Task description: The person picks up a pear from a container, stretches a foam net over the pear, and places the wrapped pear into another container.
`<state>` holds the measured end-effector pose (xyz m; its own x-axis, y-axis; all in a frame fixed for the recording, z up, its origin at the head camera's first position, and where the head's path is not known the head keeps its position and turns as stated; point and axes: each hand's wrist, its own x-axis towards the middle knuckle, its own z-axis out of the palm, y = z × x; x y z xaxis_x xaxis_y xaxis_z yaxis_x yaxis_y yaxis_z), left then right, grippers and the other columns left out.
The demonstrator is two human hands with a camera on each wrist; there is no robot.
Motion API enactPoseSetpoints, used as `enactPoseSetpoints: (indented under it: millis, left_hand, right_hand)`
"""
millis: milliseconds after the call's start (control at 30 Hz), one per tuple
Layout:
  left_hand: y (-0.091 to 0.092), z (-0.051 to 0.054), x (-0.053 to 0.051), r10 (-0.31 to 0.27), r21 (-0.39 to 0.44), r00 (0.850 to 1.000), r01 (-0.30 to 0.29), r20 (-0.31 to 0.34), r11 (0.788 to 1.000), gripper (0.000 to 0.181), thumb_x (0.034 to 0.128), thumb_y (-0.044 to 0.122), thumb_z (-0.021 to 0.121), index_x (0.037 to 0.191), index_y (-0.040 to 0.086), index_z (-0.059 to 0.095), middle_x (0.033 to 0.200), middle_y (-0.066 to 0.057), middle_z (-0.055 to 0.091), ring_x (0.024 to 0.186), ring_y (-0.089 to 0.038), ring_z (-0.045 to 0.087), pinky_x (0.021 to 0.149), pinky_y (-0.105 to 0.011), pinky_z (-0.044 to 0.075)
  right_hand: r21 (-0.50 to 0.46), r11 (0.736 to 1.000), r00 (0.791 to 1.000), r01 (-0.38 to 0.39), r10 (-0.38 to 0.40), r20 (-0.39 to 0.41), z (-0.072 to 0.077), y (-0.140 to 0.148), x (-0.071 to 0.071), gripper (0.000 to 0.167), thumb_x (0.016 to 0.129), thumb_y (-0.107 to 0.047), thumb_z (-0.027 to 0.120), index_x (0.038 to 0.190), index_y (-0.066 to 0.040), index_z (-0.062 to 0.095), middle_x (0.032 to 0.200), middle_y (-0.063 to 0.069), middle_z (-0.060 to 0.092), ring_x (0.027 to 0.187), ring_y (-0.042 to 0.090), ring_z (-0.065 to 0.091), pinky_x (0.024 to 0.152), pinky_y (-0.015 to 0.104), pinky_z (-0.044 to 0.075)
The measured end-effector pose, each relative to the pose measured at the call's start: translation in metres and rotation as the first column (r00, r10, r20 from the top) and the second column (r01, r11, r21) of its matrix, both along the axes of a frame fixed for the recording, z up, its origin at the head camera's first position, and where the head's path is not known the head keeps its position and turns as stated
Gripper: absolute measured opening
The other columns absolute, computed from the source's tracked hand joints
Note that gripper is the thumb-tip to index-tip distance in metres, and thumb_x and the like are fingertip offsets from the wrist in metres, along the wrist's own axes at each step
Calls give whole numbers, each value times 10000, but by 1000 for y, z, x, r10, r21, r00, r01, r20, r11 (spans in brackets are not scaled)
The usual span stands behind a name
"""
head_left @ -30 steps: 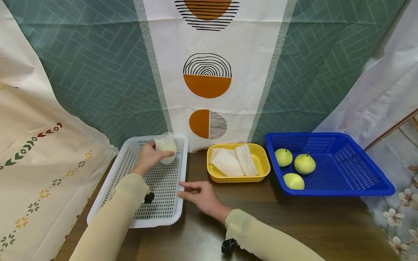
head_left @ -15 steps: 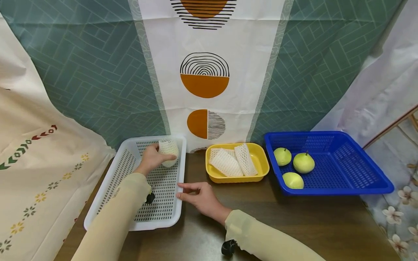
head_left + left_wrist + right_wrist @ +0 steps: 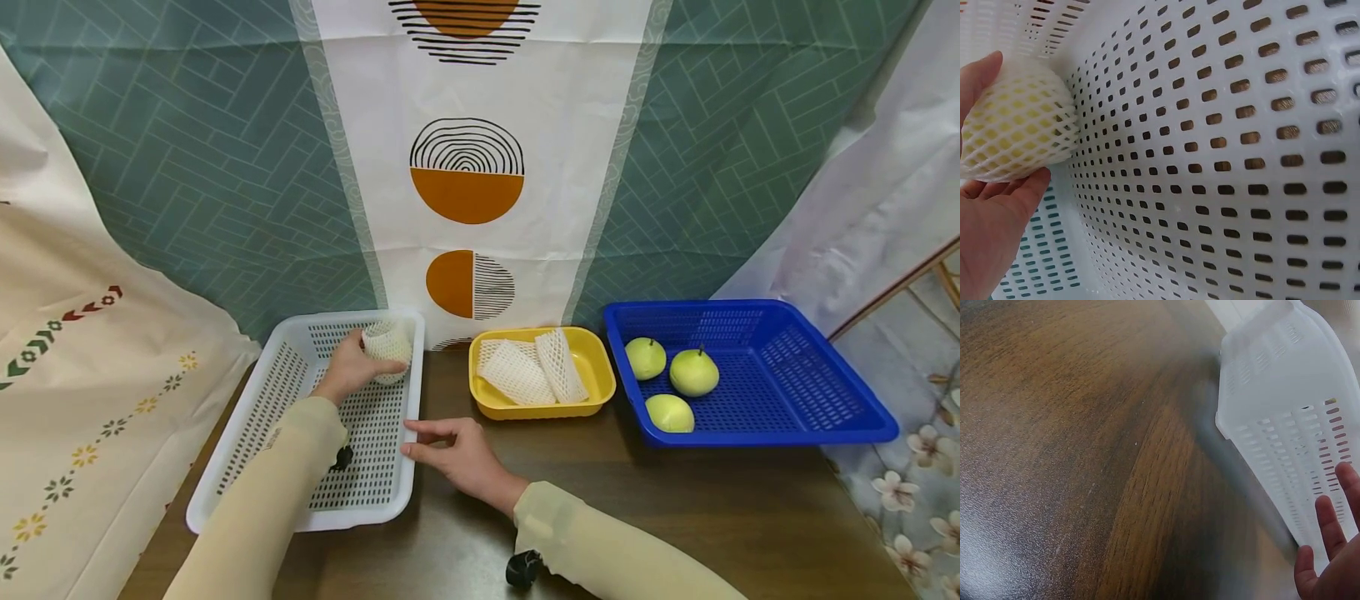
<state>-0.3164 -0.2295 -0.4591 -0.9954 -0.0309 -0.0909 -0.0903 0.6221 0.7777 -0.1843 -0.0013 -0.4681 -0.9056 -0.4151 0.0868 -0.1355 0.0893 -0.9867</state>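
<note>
At the left edge of the worktop (image 3: 450, 542), the left hand (image 3: 348, 367) grips a net-sleeved fruit (image 3: 387, 343) in the far right corner of a white basket (image 3: 415, 379) as the right hand (image 3: 461, 458), fingers extended, apparently steadies its side, left of a yellow tray (image 3: 598, 367) of nets (image 3: 517, 372) and blue basket (image 3: 757, 392) of pears (image 3: 693, 372).

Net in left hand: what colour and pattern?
The net is white diamond mesh, clearest in the left wrist view.
</note>
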Motion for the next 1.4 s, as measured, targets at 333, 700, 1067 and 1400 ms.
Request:
enactPoseSetpoints:
  millis: [333, 700, 1067, 1400]
  left_hand:
    - [-1, -2, 2, -3, -93, 999, 7, 39, 996, 1084, 629, 409, 843, 1450, 70, 222, 1297, -154, 473, 1106, -314, 482, 989, -495, 408]
    - [-1, 2, 6, -26, -14, 1000, 26, 16, 1000, 804, 644, 354, 847, 1272, 122, 402, 1142, -89, 551, 999, -270, 546, 893, -407, 463]
    - [-19, 20, 11, -13, 7, 998, 13, 67, 1000, 1106, 660, 528, 788, 1473, 103, 169, 1402, -210, 357, 1238, -358, 408, 1003, -518, 391]
    - [-13, 41, 16, 85, 20, 996, -86, 26, 996, 1133, 659, 706, 668, 1491, 137, 152, 1480, -171, 301, 1341, -348, 324, 1030, -544, 360]
  right_hand:
    - [53, 999, 1000, -1, 1, 4, -1, 1, -2, 358, 789, -348, 738, 1132, -260, 689, 1129, -83, 682, 952, 90, 639, 738, 234, 531]
    - [58, 998, 1000, 9, -8, -7, -1, 1, -1, 328, 780, -366, 741, 1102, -333, 689, 1098, -117, 684, 974, 161, 638, 722, 236, 526]
    - [86, 996, 1000, 3, -3, 3, 31, 4, 9, 323, 811, -248, 731, 1122, -168, 698, 1149, -5, 678, 1024, 239, 627, 772, 230, 521]
    - [131, 991, 1000, -2, 6, -25, 7, 2, -2, 347, 787, -421, 722, 1107, -291, 693, 1110, -171, 655, 1045, 229, 613, 833, 264, 505]
